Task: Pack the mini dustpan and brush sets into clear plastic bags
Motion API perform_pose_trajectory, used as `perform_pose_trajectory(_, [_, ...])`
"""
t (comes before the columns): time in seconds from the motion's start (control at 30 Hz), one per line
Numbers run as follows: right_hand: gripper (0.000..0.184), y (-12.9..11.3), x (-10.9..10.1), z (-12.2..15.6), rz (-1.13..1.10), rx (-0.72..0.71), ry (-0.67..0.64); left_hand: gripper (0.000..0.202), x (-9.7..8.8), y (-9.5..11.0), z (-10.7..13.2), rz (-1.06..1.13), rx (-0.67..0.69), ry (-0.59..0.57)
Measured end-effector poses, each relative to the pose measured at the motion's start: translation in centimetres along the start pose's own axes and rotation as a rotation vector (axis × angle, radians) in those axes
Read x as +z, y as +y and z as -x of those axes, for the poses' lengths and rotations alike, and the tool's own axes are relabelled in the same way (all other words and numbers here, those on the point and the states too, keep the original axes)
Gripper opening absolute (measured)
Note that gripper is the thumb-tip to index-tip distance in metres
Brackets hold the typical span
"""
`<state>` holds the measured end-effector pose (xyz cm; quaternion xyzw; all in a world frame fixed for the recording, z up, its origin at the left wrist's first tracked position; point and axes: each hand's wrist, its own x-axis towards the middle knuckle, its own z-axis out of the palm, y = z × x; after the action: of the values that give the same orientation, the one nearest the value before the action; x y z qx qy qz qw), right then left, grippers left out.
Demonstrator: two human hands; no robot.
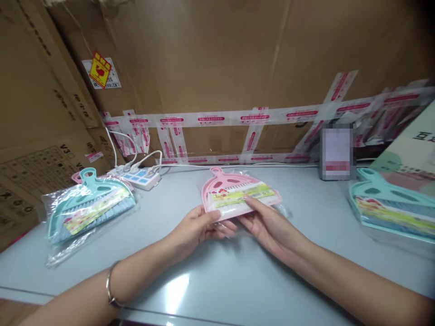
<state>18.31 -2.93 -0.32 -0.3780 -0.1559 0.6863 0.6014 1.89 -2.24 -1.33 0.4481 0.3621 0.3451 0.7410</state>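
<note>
A pink dustpan-and-brush set (234,190) in a clear plastic bag lies at the middle of the grey table (210,280). My left hand (199,228) grips its near left edge, thumb on top and fingers curled under. My right hand (270,226) holds the near right edge, thumb pressed on the yellow-green label. Both hands are closed on the bagged set, which rests low over the table.
A teal bagged dustpan set (90,206) lies at the left, with a pink one partly hidden behind it. Another teal set (390,206) sits at the right beside a printed box (413,154). A white power strip (141,177) and a small grey box (337,151) stand by the taped cardboard wall.
</note>
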Motion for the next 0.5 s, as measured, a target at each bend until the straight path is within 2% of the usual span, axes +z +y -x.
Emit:
perform_pose_trajectory(0.17, [0.020, -0.9, 0.1, 0.7, 0.090, 0.129, -0.084, 0.023, -0.8, 0.9, 0.1, 0.044, -0.087, 0.028])
perform_pose_trajectory(0.23, [0.017, -1.3, -0.1, 1.3, 0.186, 0.124, -0.178, 0.022, -1.0, 1.3, 0.1, 0.044, -0.112, 0.050])
perform_pose_trajectory(0.3, [0.023, -1.6, -0.6, 1.8, 0.362, 0.079, -0.312, 0.023, -1.3, 1.6, 0.1, 0.043, -0.124, 0.071])
perform_pose_trajectory(0.37, [0.037, -1.8, -1.5, 1.8, 0.625, -0.057, -0.427, 0.023, -1.5, 1.8, 0.0, 0.041, -0.131, 0.086])
perform_pose_trajectory(0.43, [0.049, -1.8, -2.6, 1.3, 0.980, -0.304, -0.485, 0.023, -1.7, 2.0, -0.1, 0.037, -0.138, 0.093])
perform_pose_trajectory(0.5, [0.044, -1.8, -3.6, 0.6, 1.364, -0.588, -0.490, 0.023, -1.8, 2.0, -0.1, 0.033, -0.145, 0.104])
